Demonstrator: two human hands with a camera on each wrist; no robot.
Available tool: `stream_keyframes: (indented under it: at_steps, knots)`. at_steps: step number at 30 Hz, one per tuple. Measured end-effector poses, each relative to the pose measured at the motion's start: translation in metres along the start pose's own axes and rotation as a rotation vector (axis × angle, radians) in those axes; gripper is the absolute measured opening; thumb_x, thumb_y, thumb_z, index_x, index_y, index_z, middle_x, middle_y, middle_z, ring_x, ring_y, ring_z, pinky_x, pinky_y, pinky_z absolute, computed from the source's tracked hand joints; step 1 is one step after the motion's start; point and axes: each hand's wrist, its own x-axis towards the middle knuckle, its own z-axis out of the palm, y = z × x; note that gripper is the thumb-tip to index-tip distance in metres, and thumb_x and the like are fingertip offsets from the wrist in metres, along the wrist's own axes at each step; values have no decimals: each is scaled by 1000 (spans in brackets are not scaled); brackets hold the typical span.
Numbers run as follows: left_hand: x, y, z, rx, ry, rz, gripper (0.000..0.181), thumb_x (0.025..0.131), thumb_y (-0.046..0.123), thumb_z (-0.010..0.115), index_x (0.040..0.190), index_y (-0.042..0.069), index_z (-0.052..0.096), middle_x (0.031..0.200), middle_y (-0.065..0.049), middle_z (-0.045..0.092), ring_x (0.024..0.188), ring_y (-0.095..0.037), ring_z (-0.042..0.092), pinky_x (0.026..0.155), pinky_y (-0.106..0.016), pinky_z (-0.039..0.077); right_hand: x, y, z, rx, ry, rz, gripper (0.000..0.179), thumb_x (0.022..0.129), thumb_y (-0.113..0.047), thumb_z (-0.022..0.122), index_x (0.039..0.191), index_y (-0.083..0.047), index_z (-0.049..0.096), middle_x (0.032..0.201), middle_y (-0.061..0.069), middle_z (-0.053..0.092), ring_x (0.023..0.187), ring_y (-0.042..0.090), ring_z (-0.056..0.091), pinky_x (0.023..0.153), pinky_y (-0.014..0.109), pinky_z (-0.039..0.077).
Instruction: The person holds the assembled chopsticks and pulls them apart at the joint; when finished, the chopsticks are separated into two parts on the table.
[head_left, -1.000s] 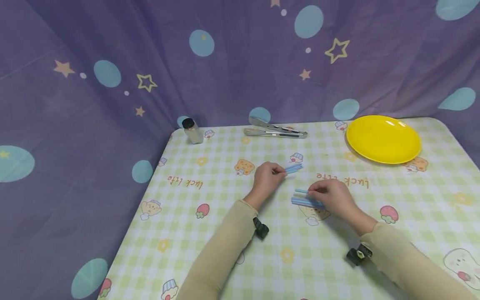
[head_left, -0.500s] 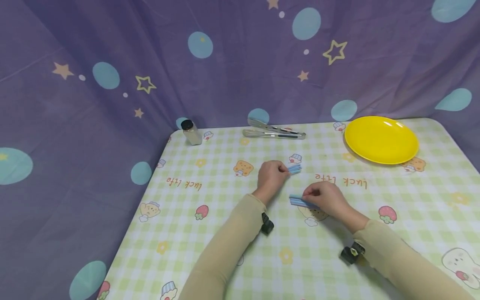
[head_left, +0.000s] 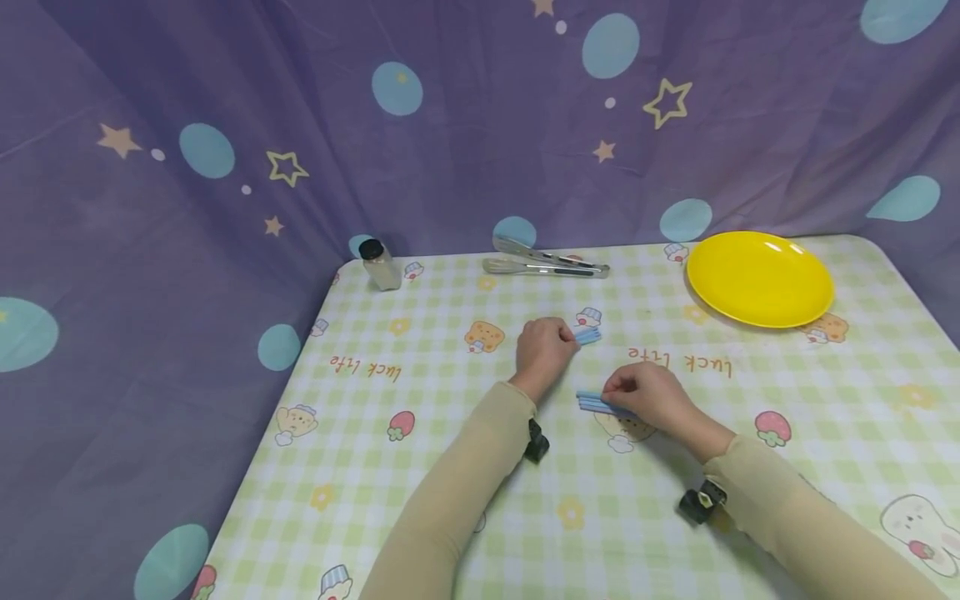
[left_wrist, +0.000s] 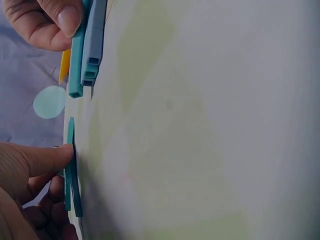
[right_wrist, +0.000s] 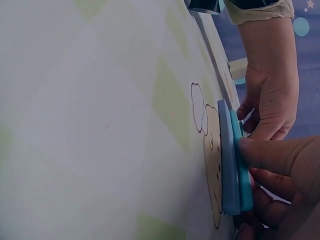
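Note:
My left hand (head_left: 543,350) pinches several thin blue sticks (head_left: 589,335) between thumb and fingers, just above the cloth. In the left wrist view these look like teal strips (left_wrist: 75,190) with a narrow gap between them. Nearer to me, the right hand (head_left: 654,393) pinches a teal stick (left_wrist: 76,80) by its side. That stick lies along a small stack of grey-blue and teal sticks (head_left: 595,407), whose ends appear square and hollow. In the right wrist view the teal stick (right_wrist: 244,182) lies against a blue stick (right_wrist: 229,165); my fingers hide the rest.
A checked tablecloth (head_left: 450,467) covers the table. At the back edge are metal tongs (head_left: 547,268), with a black-capped jar (head_left: 381,267) at the back left. A yellow plate (head_left: 760,279) sits at the back right, before a purple curtain (head_left: 480,125).
The right hand has brought its teal stick down against the stack, closing the gap between them. My left hand has shifted slightly right, and its sticks show less beyond the fingers.

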Motion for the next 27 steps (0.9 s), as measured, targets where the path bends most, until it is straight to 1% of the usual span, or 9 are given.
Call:
stream_keyframes:
  at_steps: [7, 14, 19, 23, 27]
  knots:
    - [0, 2, -1, 19, 0, -2, 15, 79, 28, 82, 72, 22, 69, 76, 11, 62, 81, -13, 55, 79, -30, 45, 0, -1, -1, -3, -3, -5, 7, 87, -16, 73, 80, -14, 73, 74, -8, 67, 72, 11, 58, 75, 36, 45]
    - [0, 0, 1, 13, -9, -33, 18, 79, 29, 82, 73, 22, 66, 77, 10, 61, 80, -12, 55, 77, -29, 45, -1, 1, 0, -6, -12, -14, 7, 87, -16, 73, 80, -14, 73, 74, -8, 67, 71, 10, 57, 74, 35, 45]
    - [0, 0, 1, 8, -13, -52, 20, 78, 29, 82, 73, 22, 64, 77, 10, 59, 80, -12, 54, 78, -29, 44, 0, 1, 0, -16, -5, -21, 7, 88, -15, 71, 81, -14, 73, 76, -7, 68, 72, 10, 58, 75, 37, 46]
    - [-2, -1, -1, -18, -14, -54, 20, 78, 28, 83, 74, 22, 64, 76, 10, 59, 78, -12, 54, 76, -29, 45, 0, 2, 0, -25, -7, -13, 7, 88, -15, 71, 82, -14, 73, 78, -7, 68, 75, 11, 59, 78, 39, 47]
    - [-4, -5, -6, -74, -9, -58, 19, 78, 26, 82, 77, 20, 64, 75, 9, 60, 76, -12, 55, 73, -29, 45, -1, 4, 1, -27, -13, -5, 8, 90, -16, 69, 83, -15, 74, 82, -6, 69, 80, 13, 60, 83, 43, 48]
